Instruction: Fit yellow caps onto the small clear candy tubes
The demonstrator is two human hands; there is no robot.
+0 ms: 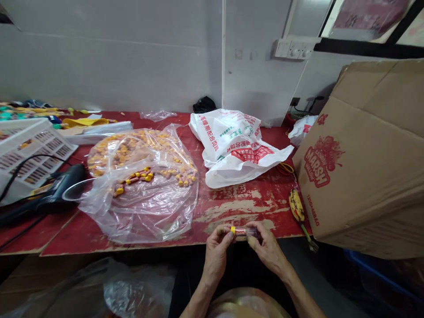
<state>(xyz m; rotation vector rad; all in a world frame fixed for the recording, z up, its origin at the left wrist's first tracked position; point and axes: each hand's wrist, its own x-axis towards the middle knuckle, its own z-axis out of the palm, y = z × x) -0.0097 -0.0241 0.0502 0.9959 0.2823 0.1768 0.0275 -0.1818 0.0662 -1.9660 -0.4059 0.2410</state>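
In front of the table's near edge, both my hands hold a small tube [240, 232] with a yellow cap and a reddish printed label. My left hand [218, 247] pinches it at the yellow end. Fingers of my right hand [266, 247] close on the other end, which looks dark and partly see-through; whether that is a sleeve or part of the tube I cannot tell. Left of my hands lies a large clear plastic bag [159, 216]. Many similar yellow-capped pieces [135, 176] are in it and at its mouth.
A white printed sack [238, 145] lies on the red table [232, 207]. At the right stand a cardboard box [367, 163] and, beside it, a spotted banana [296, 205]. On the left are a heat gun [62, 190] with a cord and a white plastic basket [36, 154].
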